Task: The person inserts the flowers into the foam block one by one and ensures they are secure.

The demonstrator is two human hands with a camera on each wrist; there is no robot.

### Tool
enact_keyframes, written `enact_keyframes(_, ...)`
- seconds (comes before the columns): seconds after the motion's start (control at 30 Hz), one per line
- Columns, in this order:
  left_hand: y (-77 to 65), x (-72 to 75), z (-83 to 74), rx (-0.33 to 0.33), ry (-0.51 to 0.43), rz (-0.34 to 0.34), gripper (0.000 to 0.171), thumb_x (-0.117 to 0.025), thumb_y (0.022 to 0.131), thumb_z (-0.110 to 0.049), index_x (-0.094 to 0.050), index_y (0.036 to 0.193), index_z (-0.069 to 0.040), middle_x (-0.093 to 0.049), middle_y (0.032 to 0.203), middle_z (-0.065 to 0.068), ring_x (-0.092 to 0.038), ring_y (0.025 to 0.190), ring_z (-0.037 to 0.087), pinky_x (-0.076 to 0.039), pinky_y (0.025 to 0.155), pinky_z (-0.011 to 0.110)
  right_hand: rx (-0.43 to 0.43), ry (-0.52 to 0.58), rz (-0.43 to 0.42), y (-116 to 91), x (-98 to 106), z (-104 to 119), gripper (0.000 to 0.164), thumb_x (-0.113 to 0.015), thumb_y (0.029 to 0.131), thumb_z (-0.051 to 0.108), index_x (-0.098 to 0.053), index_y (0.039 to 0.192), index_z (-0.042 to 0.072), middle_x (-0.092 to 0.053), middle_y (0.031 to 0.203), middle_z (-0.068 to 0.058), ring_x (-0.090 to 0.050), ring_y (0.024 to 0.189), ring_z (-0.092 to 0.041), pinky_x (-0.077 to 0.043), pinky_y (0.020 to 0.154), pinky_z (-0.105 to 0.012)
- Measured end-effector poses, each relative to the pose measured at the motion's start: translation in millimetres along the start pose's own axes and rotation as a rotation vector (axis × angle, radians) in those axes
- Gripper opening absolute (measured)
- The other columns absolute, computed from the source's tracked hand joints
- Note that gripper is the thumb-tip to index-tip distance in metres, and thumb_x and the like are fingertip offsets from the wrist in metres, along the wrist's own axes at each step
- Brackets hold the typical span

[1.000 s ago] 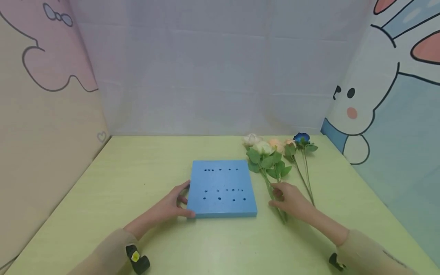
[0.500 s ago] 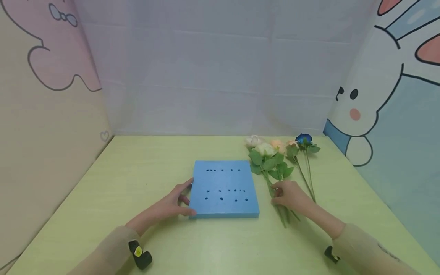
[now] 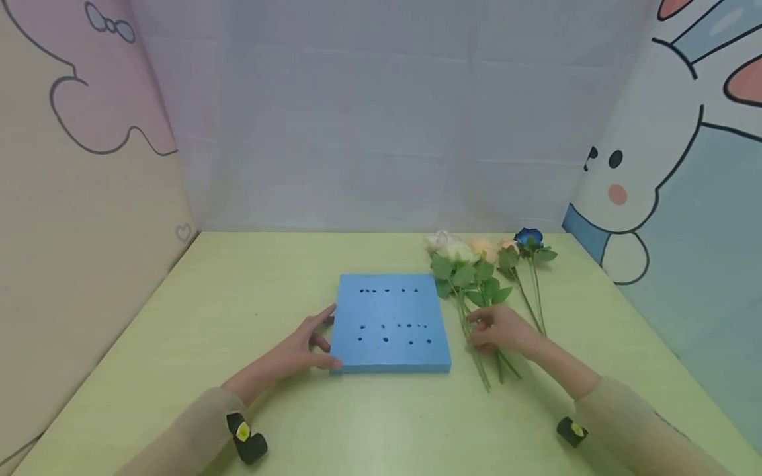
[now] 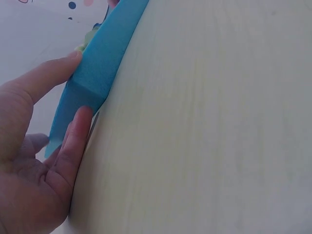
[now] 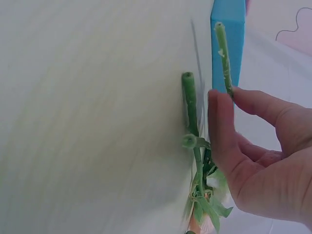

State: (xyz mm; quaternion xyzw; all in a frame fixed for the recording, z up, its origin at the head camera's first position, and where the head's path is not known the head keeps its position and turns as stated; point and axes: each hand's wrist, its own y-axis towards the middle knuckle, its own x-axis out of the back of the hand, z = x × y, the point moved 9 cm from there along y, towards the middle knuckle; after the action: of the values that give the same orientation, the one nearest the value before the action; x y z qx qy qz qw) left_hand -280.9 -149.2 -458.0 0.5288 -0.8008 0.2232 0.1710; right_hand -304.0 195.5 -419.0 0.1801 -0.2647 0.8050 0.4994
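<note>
A blue foam block [image 3: 389, 311] with rows of small holes lies flat on the table. My left hand [image 3: 300, 352] holds it at the front left corner, thumb over the upper edge and fingers against the left side. Just right of the block, my right hand [image 3: 506, 329] pinches a green flower stem [image 5: 224, 58] between thumb and forefinger, its cut end pointing towards me. Above that hand lie a white flower [image 3: 439, 239] and a cream flower [image 3: 458, 252] with green leaves [image 3: 464, 275]. More stems [image 5: 189, 97] lie beneath the pinched one.
Peach flowers [image 3: 485, 249] and a blue flower [image 3: 528, 237] lie at the table's back right, their stems [image 3: 538, 297] running towards me. The pale green table [image 3: 268, 264] meets a plain white backdrop [image 3: 321, 132] and cartoon-printed side walls [image 3: 702, 198].
My right thumb and forefinger have come together on a stem. The stems' lower ends have spread apart. My left hand stays at the block, and the head view has shifted slightly.
</note>
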Motion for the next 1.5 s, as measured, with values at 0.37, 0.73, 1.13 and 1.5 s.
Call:
enact_keyframes(0.37, -0.4, -2.6, -0.6, -0.037, -0.007, -0.002, 0.11, -0.085, 0.077, -0.03, -0.014, 0.16, -0.02, -0.03, 0.158, 0.013, -0.057, 0.1, 0.015, -0.042, 0.087, 0.031, 0.051, 0.092, 0.015, 2, 3, 5, 0.051, -0.066, 0.09, 0.005, -0.045, 0.134, -0.01, -0.069, 0.093, -0.019, -0.07, 0.069, -0.019, -0.06, 0.068, -0.037)
enact_keyframes(0.73, -0.2, 1.8, 1.9, -0.038, -0.009, 0.009, 0.109, -0.084, 0.077, -0.032, -0.013, 0.16, -0.024, -0.03, 0.16, 0.01, -0.058, 0.102, 0.013, -0.037, 0.101, 0.04, 0.177, 0.142, -0.031, 22, 22, 19, 0.053, -0.065, 0.094, 0.009, -0.04, 0.138, -0.008, -0.068, 0.091, -0.018, -0.069, 0.078, -0.021, -0.06, 0.07, -0.04)
enact_keyframes(1.13, -1.3, -0.3, 1.6, -0.032, -0.013, 0.006, 0.107, -0.084, 0.078, -0.032, -0.015, 0.16, -0.026, -0.031, 0.159, 0.009, -0.056, 0.103, 0.014, -0.035, 0.105, 0.045, 0.368, 0.272, -0.262, 45, 39, 47, 0.041, -0.065, 0.095, 0.012, -0.048, 0.127, -0.007, -0.067, 0.085, 0.001, -0.069, 0.079, -0.017, -0.06, 0.072, -0.047)
enact_keyframes(1.5, -2.9, -0.8, -0.4, -0.037, -0.018, 0.011, 0.105, -0.083, 0.079, -0.033, -0.016, 0.16, -0.025, -0.031, 0.159, 0.009, -0.056, 0.105, 0.015, -0.038, 0.102, 0.042, 0.481, 0.271, -0.371, 51, 30, 91, 0.03, -0.068, 0.092, 0.006, -0.057, 0.117, -0.006, -0.066, 0.082, 0.011, -0.069, 0.073, -0.006, -0.06, 0.068, -0.044)
